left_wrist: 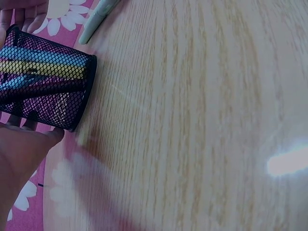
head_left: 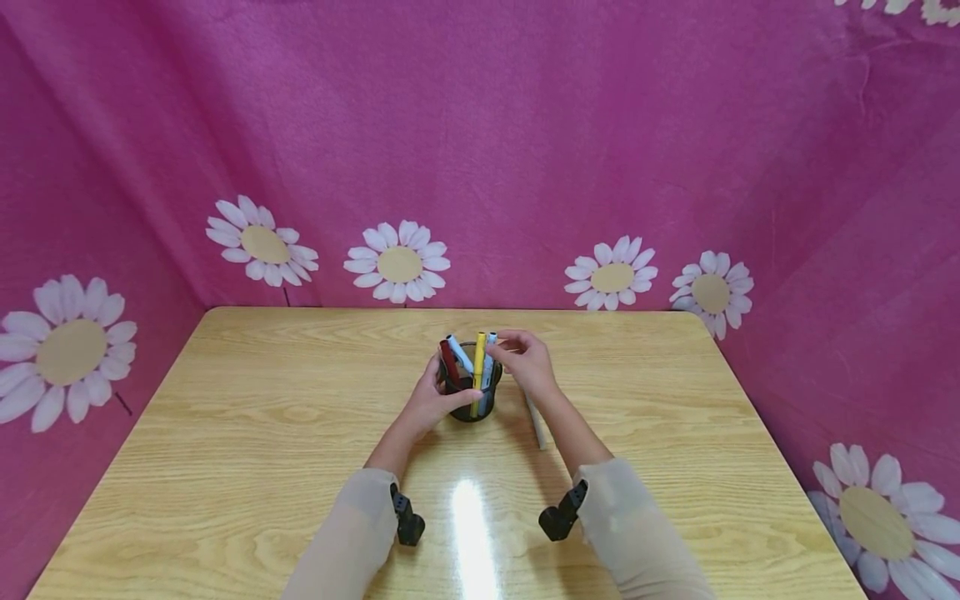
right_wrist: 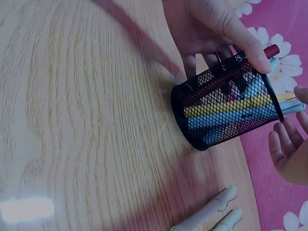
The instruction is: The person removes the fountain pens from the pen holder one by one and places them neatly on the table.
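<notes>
A black mesh pen cup [head_left: 471, 410] stands on the wooden table. Dark red [head_left: 448, 360], yellow [head_left: 478, 358] and light blue markers lean inside it. My left hand [head_left: 427, 407] grips the cup from its left side, thumb across the front near the rim. In the right wrist view that thumb presses the mesh wall just below the rim. My right hand [head_left: 531, 365] is at the cup's right side, thumb and fingertips pinching the top of a light blue marker [right_wrist: 294, 108] that stands in the cup. Another light blue marker [head_left: 460, 353] tilts toward the left behind the yellow one.
On the table right of the cup lies a pale grey-green pen [head_left: 536, 423]; the right wrist view shows a second pale pen [right_wrist: 230, 221] beside it. A pink curtain [head_left: 495, 167] with white daisies hangs behind and beside the wooden table [head_left: 262, 467].
</notes>
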{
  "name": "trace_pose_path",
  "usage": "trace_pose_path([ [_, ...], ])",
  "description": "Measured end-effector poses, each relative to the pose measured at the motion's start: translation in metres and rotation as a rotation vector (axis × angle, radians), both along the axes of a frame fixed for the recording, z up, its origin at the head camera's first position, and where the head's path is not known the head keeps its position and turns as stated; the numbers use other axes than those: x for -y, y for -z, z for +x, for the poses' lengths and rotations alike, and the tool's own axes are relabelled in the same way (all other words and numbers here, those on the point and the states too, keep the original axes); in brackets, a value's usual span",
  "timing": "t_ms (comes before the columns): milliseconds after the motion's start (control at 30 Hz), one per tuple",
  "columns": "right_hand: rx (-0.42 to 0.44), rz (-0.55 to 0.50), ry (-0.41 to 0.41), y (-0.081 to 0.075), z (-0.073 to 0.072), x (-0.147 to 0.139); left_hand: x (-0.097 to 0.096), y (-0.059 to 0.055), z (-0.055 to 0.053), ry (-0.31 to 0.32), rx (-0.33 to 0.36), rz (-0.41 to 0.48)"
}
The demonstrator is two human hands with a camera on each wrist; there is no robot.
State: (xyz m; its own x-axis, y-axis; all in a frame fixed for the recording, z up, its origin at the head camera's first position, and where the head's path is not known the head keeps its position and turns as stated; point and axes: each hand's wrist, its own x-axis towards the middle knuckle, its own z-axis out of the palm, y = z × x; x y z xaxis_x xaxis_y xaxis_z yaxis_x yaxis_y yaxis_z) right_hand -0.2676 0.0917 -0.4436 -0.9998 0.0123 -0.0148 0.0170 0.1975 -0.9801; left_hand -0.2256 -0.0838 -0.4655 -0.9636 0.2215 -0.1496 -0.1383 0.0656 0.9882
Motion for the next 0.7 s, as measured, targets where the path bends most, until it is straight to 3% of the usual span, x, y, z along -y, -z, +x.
trace_pose_path([
  [233,-0.006,0.021,0.018,0.005,-0.003,0.005,0.001,0.004,-0.002,-0.005,0.003,-0.008],
  [500,0.024,0.082,0.021,0.008,-0.004,0.006,-0.002,0.027,-0.011,-0.031,-0.021,-0.014],
  [700,0.035,0.096,0.013,0.008,-0.004,0.006,-0.002,0.028,-0.012,-0.045,-0.042,-0.021],
])
